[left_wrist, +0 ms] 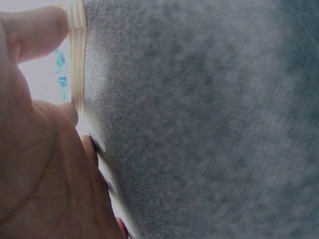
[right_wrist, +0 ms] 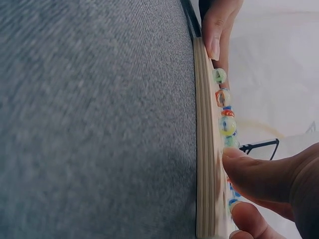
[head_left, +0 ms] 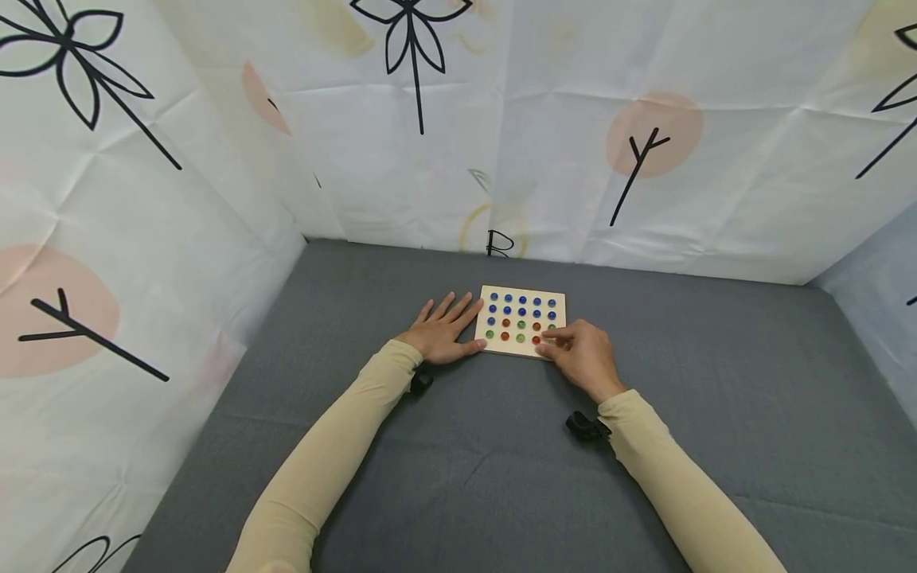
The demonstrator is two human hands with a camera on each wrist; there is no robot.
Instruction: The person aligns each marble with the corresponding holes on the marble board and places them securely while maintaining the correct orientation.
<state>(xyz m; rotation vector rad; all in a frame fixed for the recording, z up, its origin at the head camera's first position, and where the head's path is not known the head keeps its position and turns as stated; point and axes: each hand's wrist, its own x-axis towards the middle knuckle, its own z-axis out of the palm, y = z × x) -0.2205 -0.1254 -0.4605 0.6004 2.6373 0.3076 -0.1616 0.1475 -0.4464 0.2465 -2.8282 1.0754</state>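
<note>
A pale wooden board (head_left: pixel 512 348) lies on the grey cloth with rows of glass marbles (head_left: pixel 522 300) on it. Blue marbles fill the far rows; red and green ones are mixed in the near rows. My left hand (head_left: pixel 442 334) rests spread at the board's left edge, its thumb on the near left corner. The left wrist view has this thumb (left_wrist: pixel 42 32) over the board's side. At the near right part, my right hand (head_left: pixel 583 358) pinches a red marble (head_left: pixel 536 340) between thumb and forefinger. The right thumb (right_wrist: pixel 249 169) hides part of that row in the right wrist view.
Grey cloth (head_left: pixel 458 477) covers the table around the board. White fabric (head_left: pixel 559 175) printed with plants hangs behind and at the sides. Each wrist carries a black camera, the right one (head_left: pixel 587 427) just above the cloth.
</note>
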